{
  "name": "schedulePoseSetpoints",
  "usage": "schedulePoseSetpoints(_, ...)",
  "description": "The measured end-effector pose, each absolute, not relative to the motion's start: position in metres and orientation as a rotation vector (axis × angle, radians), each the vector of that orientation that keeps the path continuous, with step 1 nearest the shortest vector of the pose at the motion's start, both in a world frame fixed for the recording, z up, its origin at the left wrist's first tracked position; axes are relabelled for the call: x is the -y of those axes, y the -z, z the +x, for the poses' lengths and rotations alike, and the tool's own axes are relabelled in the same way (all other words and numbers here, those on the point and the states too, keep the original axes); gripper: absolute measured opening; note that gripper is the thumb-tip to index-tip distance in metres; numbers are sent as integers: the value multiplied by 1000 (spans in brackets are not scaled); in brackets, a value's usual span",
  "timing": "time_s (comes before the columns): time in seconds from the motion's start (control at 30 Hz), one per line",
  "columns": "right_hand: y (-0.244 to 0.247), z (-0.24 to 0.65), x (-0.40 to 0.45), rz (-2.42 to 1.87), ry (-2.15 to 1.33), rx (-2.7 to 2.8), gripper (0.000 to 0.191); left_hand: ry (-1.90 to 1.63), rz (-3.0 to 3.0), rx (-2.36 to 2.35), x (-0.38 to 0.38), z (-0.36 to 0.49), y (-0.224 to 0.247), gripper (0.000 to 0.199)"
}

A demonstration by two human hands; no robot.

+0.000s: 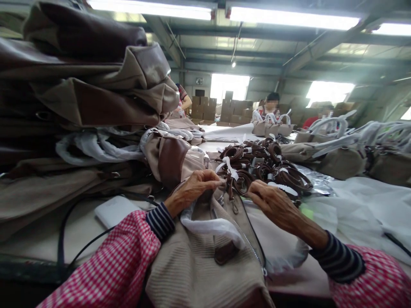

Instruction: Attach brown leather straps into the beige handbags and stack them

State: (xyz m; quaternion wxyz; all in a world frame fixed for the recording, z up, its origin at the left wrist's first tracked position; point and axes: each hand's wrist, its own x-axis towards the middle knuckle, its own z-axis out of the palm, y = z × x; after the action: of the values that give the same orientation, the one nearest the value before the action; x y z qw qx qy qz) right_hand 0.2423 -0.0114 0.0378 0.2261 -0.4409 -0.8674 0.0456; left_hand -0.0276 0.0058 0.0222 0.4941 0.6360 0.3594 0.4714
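A beige bag (192, 261) with a zipper and a white-wrapped handle (212, 226) lies in front of me at the table's edge. My left hand (195, 188) is closed at the bag's upper edge, thumb and forefinger pinched together; what is between them is too small to make out. To the right, my right hand (272, 205) has its fingers bent together beside a coiled brown strap (242, 183); whether it grips anything is hidden. A metal clasp (235, 207) hangs between the hands, over the bag.
Brown and beige bags (105, 94) are piled high at the left. A white device (115, 211) with a black cable lies below them. Several coiled straps (272, 158) sit ahead, more bags (343, 162) at the right. People and cartons (236, 110) are farther back.
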Motion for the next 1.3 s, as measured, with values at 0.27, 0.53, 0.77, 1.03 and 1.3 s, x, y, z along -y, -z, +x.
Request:
schedulePoseSetpoints(0.27,-38,194,-2,-956,-796,1748,24,-1111,1563,-822,-7,-34,-15,22)
schedulePoseSetpoints(0.53,-15,185,-11,-792,-1330,1415,33,-1155,1512,-811,-6,-33,-15,28)
schedulePoseSetpoints(0.77,-9,182,-16,-855,-1405,1422,41,-1143,1530,-812,-6,-30,-13,36)
schedulePoseSetpoints(1.03,-6,178,-16,-829,-1480,1421,39,-1132,1602,-831,-6,-28,-15,36)
schedulePoseSetpoints(1.3,-6,176,-14,-837,-1447,1511,37,-1131,1643,-823,-5,-29,-13,31)
